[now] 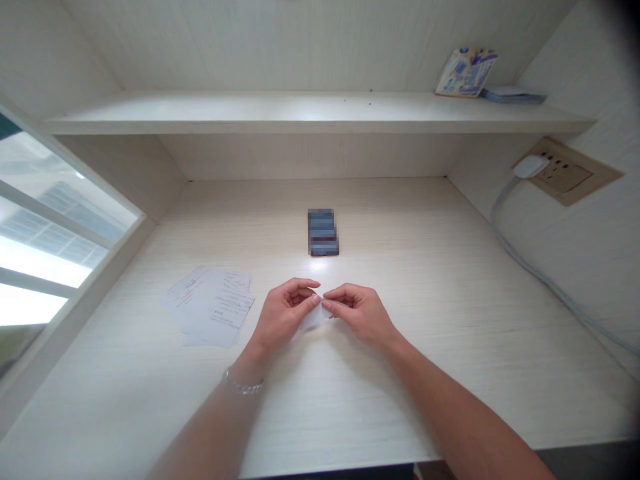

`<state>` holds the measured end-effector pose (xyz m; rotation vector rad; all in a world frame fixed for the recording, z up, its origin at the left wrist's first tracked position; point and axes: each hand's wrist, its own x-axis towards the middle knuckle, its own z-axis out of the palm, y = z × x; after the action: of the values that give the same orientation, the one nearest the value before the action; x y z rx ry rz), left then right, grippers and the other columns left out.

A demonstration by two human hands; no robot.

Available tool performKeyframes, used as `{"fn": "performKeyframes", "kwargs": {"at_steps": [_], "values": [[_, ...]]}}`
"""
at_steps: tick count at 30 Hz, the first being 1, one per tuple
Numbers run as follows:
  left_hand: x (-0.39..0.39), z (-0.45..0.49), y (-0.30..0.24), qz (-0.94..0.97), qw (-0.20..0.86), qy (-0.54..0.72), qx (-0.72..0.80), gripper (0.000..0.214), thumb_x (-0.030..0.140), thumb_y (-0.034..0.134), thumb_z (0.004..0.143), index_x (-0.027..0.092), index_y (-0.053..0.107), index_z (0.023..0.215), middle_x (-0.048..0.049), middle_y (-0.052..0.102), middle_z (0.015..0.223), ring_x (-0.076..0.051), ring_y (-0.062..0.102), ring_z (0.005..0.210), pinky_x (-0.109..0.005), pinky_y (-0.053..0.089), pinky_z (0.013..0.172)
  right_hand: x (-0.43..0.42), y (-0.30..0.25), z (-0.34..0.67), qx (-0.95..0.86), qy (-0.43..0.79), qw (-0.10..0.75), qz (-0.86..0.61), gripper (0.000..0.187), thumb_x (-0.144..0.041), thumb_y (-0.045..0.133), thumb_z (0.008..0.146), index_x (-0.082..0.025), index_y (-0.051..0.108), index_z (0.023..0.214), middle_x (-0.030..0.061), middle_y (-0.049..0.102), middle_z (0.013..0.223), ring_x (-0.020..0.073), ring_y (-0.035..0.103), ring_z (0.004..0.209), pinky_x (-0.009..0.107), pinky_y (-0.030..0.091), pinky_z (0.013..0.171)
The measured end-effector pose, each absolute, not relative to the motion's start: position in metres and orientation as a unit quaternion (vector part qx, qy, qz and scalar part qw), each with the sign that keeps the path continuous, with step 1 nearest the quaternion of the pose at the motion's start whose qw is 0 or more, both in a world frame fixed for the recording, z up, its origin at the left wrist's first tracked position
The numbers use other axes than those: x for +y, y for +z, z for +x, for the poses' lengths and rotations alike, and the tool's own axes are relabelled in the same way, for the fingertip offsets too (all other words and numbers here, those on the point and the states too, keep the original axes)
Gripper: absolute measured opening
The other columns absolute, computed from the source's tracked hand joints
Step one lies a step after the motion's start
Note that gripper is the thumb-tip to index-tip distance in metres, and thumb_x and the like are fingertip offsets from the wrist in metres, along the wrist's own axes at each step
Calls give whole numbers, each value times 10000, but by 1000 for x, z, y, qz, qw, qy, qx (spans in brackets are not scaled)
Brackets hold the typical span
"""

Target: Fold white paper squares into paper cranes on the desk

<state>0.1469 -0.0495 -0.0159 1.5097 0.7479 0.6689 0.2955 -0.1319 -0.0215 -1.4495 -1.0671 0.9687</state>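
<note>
Both my hands meet above the middle of the desk, pinching one small piece of white paper (313,319). My left hand (286,308) has its thumb on the paper's upper edge, the index finger arched above. Close beside it, my right hand (362,311) grips the paper's corner between thumb and fingers. Part of the paper is hidden behind the fingers. To the left lies a loose, overlapping pile of paper sheets (213,307) with printed lines and some red marks. Beyond my hands a phone (323,232) lies flat, its screen pixelated.
A shelf (250,110) spans the back, holding a small colourful box (466,72) and a thin stack of booklets (515,95). On the right wall, a white plug (531,167) sits in the socket panel (570,172), its grey cable (540,275) running along the desk's side. A window (55,227) is at left.
</note>
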Motion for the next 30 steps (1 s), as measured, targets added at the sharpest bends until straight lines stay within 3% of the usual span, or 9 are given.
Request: {"fn": "performKeyframes", "kwargs": {"at_steps": [7, 24, 30], "values": [[-51, 149, -15, 649, 612, 290, 346, 222, 267, 631, 746, 168, 615, 944, -32, 652, 746, -131, 592, 690, -225, 456, 625, -130, -25, 294, -389, 478, 541, -573, 247, -335, 663, 705, -151, 670, 870, 48, 688, 770, 155, 644, 632, 298, 544, 606], [-54, 152, -13, 647, 613, 277, 360, 274, 324, 626, 740, 148, 622, 950, -57, 674, 785, -156, 620, 720, -249, 471, 638, -130, -22, 291, -382, 440, 553, -596, 242, -378, 654, 712, -154, 689, 797, 39, 688, 723, 146, 638, 604, 266, 533, 556], [-53, 151, -14, 638, 601, 301, 376, 269, 304, 637, 728, 159, 614, 953, -25, 644, 733, -137, 590, 679, -229, 440, 604, -129, -21, 294, -365, 470, 558, -579, 293, -382, 684, 675, -150, 689, 853, 56, 694, 767, 164, 653, 646, 310, 545, 620]]}}
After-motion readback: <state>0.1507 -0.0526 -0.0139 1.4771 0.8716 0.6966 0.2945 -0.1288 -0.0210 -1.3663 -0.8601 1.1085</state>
